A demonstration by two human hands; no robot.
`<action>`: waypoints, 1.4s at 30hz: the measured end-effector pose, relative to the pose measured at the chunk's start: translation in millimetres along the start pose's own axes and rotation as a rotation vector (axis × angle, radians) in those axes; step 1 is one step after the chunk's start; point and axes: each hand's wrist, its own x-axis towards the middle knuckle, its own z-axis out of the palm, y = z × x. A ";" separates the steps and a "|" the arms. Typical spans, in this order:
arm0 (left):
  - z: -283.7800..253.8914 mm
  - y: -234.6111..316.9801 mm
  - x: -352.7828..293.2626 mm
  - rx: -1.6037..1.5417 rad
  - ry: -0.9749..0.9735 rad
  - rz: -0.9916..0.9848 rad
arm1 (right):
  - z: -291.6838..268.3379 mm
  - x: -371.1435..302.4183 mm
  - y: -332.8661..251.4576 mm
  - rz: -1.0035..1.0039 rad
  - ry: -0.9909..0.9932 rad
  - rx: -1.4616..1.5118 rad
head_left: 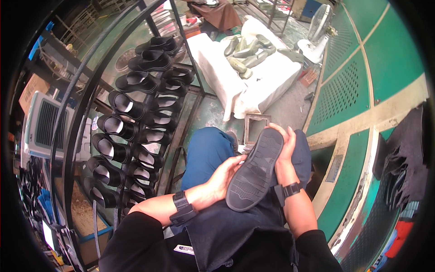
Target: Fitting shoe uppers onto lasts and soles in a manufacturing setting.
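Observation:
A black shoe (256, 170) lies across my lap with its dark grey ridged sole turned up toward me. My left hand (225, 174) grips its left edge near the middle, the fingers partly hidden beneath the shoe. Around the far right end curls my right hand (286, 144), its fingertips over the rim of the sole. The shoe's upper is out of sight underneath. Both wrists wear black bands, and a dark apron (240, 245) covers my lap below the shoe.
To my left, a black metal rack (181, 129) holds rows of black shoes (122, 104). Ahead, a white-covered table (272, 86) bears several olive shoe lasts (247, 52). Green metal panels (346, 86) line the right, with dark cloth (403, 149) hanging there. A white fan (317, 27) stands far back.

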 end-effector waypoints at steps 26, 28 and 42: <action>33.6 -5.9 -62.5 0.121 -0.130 0.000 | -32.4 12.6 27.1 -0.778 -0.124 -1.145; 36.3 -9.9 -69.7 0.171 -0.131 0.008 | -60.8 13.0 38.8 0.208 -0.035 -0.448; 2.3 43.3 -103.3 0.136 -0.207 0.669 | 12.6 -66.6 -23.2 0.575 -0.392 0.093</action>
